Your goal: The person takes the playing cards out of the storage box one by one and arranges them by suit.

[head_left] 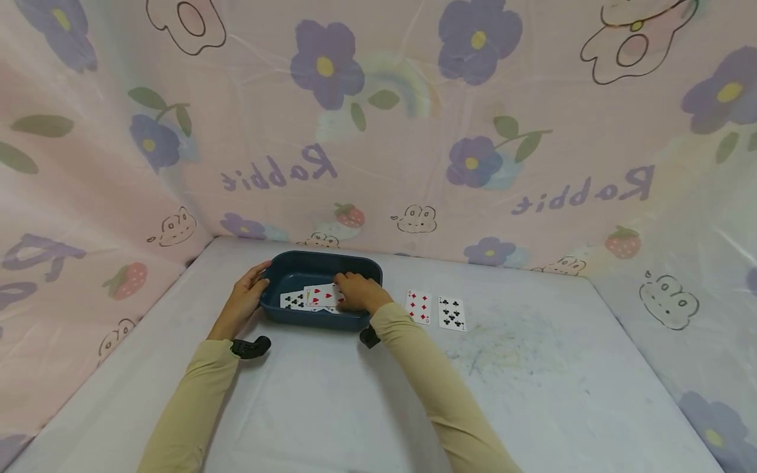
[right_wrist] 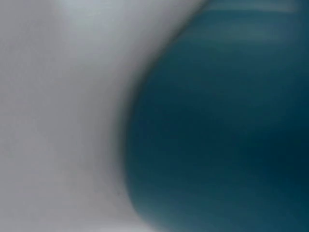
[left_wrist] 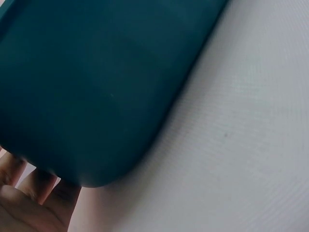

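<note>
Blue tray holds cards under right hand.

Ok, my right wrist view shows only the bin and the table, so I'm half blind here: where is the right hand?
Observer: The head view shows the right hand inside the bin, at the right end of some face-up cards.

Operator: And where's the left hand?

Observer: It touches the outside of the bin at its left end.

Operator: Anything on the table that I should watch for?

Observer: Yes, a red-pip card and a black-pip card lie face up, side by side, to the right of the bin.
</note>
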The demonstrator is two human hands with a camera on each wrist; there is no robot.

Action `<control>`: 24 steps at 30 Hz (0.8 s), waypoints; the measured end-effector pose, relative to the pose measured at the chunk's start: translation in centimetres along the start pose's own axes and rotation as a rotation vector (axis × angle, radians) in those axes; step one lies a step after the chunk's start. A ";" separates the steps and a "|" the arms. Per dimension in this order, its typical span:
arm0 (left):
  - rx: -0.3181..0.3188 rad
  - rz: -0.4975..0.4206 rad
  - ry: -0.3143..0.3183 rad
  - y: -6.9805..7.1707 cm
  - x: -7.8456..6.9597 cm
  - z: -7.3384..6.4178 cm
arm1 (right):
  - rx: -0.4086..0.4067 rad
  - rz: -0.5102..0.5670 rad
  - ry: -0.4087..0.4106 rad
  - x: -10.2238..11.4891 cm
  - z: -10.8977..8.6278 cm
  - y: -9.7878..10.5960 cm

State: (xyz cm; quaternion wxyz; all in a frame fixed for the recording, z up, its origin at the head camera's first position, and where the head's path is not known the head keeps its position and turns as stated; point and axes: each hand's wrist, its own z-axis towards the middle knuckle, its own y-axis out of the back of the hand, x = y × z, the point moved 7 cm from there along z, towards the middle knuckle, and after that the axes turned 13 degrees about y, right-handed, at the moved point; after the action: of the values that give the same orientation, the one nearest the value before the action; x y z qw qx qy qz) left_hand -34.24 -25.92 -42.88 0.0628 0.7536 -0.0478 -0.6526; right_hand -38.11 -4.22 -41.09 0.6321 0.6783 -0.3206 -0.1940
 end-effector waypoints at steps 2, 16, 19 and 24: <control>0.003 0.002 -0.003 -0.1 0.0 0.0 | -0.006 0.010 -0.003 -0.1 0.0 0.0; -0.011 0.023 -0.011 0.0 -0.2 -0.1 | -0.056 -0.044 0.042 0.3 -0.2 0.4; -0.008 0.015 -0.014 0.0 -0.2 -0.1 | -0.076 -0.058 0.055 0.3 -0.1 0.4; -0.008 0.005 -0.011 0.0 -0.2 -0.1 | -0.100 -0.078 0.075 0.4 0.1 0.5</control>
State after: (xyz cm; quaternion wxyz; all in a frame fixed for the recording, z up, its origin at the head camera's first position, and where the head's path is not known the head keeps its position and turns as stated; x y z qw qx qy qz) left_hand -34.17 -25.89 -42.69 0.0672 0.7495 -0.0476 -0.6569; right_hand -37.96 -4.58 -40.51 0.6685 0.6647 -0.2600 -0.2089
